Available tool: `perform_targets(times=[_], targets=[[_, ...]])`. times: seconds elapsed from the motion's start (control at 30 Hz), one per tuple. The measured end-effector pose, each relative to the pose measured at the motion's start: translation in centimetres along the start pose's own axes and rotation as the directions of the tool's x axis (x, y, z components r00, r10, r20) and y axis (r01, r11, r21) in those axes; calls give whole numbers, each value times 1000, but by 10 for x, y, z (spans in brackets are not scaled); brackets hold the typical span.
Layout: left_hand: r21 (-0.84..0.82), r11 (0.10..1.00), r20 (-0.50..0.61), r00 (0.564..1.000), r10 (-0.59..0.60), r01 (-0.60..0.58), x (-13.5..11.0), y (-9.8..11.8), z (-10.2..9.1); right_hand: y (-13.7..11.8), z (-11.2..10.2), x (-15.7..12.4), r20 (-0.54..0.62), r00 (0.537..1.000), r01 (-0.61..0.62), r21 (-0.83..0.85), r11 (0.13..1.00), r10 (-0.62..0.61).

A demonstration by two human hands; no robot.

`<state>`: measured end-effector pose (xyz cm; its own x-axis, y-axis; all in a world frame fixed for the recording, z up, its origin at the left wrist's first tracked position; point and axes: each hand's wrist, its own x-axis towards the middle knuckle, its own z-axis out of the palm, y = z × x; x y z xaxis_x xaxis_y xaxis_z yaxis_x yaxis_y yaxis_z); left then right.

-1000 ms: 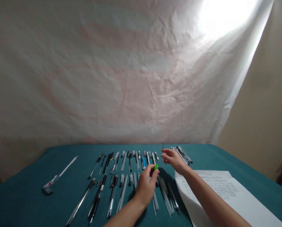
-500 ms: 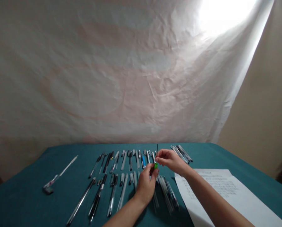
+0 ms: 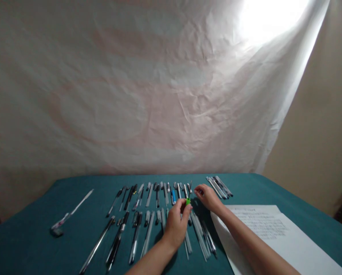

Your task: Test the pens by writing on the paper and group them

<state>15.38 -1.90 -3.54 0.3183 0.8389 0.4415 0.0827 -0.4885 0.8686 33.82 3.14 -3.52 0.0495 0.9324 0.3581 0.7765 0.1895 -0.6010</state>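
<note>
Near the middle of the table, my left hand [image 3: 177,221] is closed around a bright green piece [image 3: 188,201], whose lower part is hidden in the fingers. A thin dark rod [image 3: 190,189], like a pen refill, rises from its top, tilted slightly right. Just to the right, my right hand [image 3: 207,196] is apart from the rod, its fingers loosely curled with a small gap and nothing visible between them. Behind and beside my hands lie pens and caps in two rows, among them a blue-capped pen [image 3: 173,196] and a clear pen [image 3: 148,233].
Written paper sheets [image 3: 291,244] lie at the right, under my right forearm. A bundle of pens [image 3: 219,187] rests at the back right. Several clear tubes [image 3: 201,236] lie close by my left hand. A lone pen [image 3: 73,212] sits far left on the green cloth [image 3: 30,233].
My right hand has let go of the thin dark rod and moved right and slightly down. The rod now leans a little to the right; my left hand stays nearly in place.
</note>
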Motion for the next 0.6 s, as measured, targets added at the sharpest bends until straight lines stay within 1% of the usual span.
perform_targets(times=[0.1, 0.33, 0.47, 0.6], targets=[[5, 1000, 2, 1000, -4, 4, 0, 0, 0, 9, 13, -4, -12, 999, -35, -119, 992, 33], [5, 1000, 16, 1000, -11, 11, -1, 3, -1, 10, 28, -4, -48, 988, -154, -311, 938, 147], [1, 1000, 17, 1000, -9, 9, -1, 3, -2, 14, 25, -3, -43, 978, -207, -374, 904, 206], [-4, 1000, 15, 1000, -4, 4, 0, 5, -1, 23, 10, -3, 3, 966, -236, -403, 884, 260]])
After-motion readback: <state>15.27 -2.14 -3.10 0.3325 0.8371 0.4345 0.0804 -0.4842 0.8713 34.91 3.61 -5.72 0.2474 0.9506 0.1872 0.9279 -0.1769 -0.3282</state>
